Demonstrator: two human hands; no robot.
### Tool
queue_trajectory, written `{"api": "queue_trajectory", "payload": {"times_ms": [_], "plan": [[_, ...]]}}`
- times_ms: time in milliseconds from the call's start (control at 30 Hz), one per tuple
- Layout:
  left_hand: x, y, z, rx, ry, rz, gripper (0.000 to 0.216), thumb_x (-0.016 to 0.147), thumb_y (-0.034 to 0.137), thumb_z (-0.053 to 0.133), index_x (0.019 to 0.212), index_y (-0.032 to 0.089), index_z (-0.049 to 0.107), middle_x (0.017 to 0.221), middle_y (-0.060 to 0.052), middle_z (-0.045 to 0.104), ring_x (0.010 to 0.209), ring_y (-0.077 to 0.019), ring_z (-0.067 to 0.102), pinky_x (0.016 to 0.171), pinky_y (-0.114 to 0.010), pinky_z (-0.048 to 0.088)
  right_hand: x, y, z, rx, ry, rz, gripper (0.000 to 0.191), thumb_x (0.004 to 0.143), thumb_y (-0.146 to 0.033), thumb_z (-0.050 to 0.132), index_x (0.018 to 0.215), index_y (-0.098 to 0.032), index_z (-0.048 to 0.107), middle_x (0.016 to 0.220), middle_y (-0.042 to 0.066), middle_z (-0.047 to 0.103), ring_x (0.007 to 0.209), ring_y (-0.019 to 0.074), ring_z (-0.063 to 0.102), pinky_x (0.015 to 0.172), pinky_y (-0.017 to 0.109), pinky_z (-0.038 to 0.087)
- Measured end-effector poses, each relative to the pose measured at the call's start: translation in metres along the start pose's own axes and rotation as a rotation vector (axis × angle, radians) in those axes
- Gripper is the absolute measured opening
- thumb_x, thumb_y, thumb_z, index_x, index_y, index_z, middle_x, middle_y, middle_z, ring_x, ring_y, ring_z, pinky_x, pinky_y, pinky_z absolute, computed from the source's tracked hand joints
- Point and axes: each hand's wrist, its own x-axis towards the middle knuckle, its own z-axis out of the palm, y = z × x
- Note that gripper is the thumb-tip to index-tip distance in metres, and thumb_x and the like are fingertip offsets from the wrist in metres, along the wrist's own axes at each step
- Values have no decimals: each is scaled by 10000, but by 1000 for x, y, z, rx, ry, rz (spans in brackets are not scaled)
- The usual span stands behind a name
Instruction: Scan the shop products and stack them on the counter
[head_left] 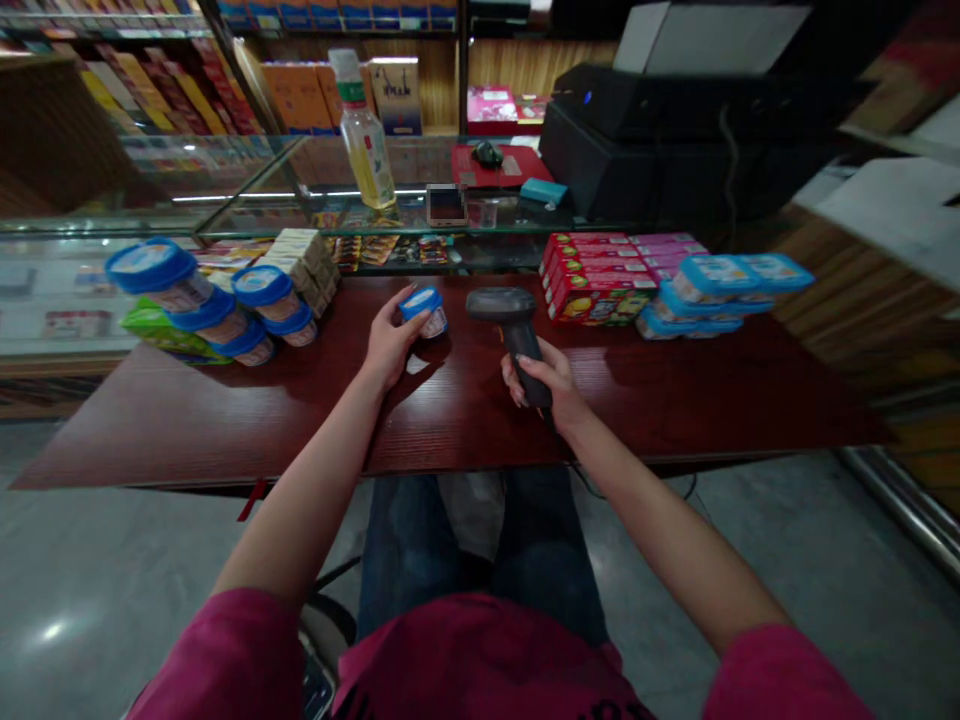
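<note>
My left hand (394,335) is closed around a small round tub with a blue lid (426,310), tilted a little over the dark red table (457,420). In my right hand (551,380) is a black handheld barcode scanner (517,330), gripped by its handle. Its head points left, towards the tub, with a gap between them. To the left, similar blue-lidded tubs (266,290) stand in stacks. Red boxes (596,285) and stacked clear containers with light blue lids (716,280) sit to the right of the scanner.
Pale small boxes (300,262) and a green packet (165,330) lie on the table's left side. Behind it is a glass counter (292,185) bearing a bottle (366,150), a red mat (510,165) and black equipment (637,150). The scanner's cable hangs over the front edge.
</note>
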Motion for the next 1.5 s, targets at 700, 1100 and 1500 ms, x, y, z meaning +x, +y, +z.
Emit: {"api": "queue_trajectory", "payload": {"times_ms": [700, 1100, 1500], "plan": [[-75, -75, 221, 593, -895, 619, 391, 948, 174, 787, 1284, 369, 829, 1407, -75, 776, 1491, -320, 601, 1293, -586, 438, -101, -79, -175, -264, 807, -502, 343, 805, -499, 832, 965, -283, 619, 811, -7, 686, 530, 140, 531, 488, 293, 457], [-98, -113, 350, 444, -972, 547, 353, 978, 159, 692, 1203, 374, 859, 1407, -50, 786, 1524, -366, 541, 1341, -610, 264, -98, -52, -220, -313, 1112, -665, 418, 917, -613, 716, 1178, -327, 556, 845, -12, 593, 571, 176, 556, 520, 326, 505], [-101, -126, 377, 729, -901, 736, 412, 1045, 185, 624, 1409, 317, 766, 1535, -84, 709, 1497, -383, 554, 1249, -596, 318, -96, -60, -203, -140, 1167, -623, 479, 827, -587, 811, 1150, -297, 608, 835, -25, 651, 539, 124, 552, 504, 273, 508]]}}
